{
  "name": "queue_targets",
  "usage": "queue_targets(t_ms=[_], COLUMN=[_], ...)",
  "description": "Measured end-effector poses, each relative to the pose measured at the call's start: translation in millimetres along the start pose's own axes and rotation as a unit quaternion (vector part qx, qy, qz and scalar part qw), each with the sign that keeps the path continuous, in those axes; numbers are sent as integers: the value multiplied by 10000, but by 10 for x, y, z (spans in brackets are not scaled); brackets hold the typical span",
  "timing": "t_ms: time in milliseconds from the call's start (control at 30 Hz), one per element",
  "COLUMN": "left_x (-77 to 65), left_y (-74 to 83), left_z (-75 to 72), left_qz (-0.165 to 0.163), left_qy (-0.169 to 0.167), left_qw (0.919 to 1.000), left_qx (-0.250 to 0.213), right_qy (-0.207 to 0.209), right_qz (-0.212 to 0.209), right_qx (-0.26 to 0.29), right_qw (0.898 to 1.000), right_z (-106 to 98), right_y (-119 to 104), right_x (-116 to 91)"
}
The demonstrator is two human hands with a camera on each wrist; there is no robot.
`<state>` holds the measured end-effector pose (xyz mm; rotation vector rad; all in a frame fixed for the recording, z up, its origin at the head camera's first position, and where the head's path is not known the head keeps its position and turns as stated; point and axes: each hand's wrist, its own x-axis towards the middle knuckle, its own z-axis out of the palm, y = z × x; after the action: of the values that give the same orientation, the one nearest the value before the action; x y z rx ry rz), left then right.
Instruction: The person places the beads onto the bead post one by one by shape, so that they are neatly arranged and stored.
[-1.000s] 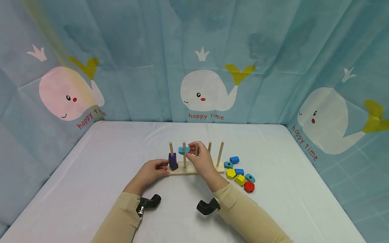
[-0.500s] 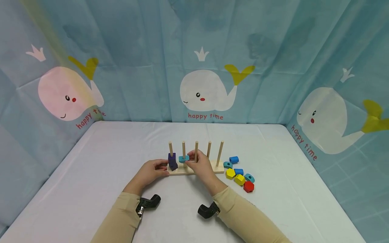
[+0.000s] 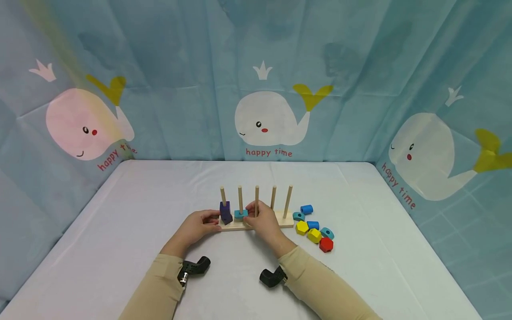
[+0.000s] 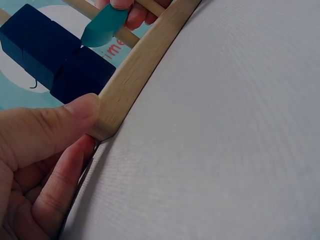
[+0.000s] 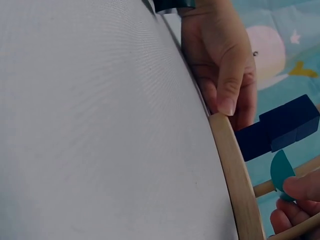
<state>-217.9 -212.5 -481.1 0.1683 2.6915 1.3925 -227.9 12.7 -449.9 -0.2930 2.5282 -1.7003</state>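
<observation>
A wooden peg stand (image 3: 287, 221) with several upright pegs stands on the table. My left hand (image 3: 198, 226) holds its left end; in the left wrist view the thumb (image 4: 82, 106) presses the corner of the base. Dark purple blocks (image 3: 225, 211) are stacked on the leftmost peg. On the second peg sits a teal half-round block (image 3: 241, 215), low on the peg but still above the base in the left wrist view. The thumb and fingers of my right hand (image 3: 264, 222) pinch that block from its right side.
Right of the stand lie loose blocks: blue cylinders (image 3: 306, 209), teal half-rounds (image 3: 327, 233), yellow hexagonal blocks (image 3: 302, 228) and a red one (image 3: 326, 244). A curtain (image 3: 180, 120) with whale prints hangs behind the white table (image 3: 168, 186).
My right hand has moved down, sliding the teal half-round block from near the top of the second peg to close above the base. The left hand keeps its place at the stand's end.
</observation>
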Motion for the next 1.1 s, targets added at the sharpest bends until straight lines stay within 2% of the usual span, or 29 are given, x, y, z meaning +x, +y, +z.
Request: queue_targets(t_ms=[300,700,1100], left_x=[-14,-14,-20], left_y=[9,-6,5], left_z=[-8,-6,6], left_qz=[-33,15,-33], left_qy=[20,25,29], left_qw=[10000,10000,10000], left_qx=[34,-10,-40], right_qy=[35,29,-129], right_qz=[-76,-124,-290], right_qx=[-212,-206,-355], right_qw=[9997,9997,9989], right_z=[-2,-12,-143], right_y=[-20,-31,-56], right_x=[-4,-32,-138])
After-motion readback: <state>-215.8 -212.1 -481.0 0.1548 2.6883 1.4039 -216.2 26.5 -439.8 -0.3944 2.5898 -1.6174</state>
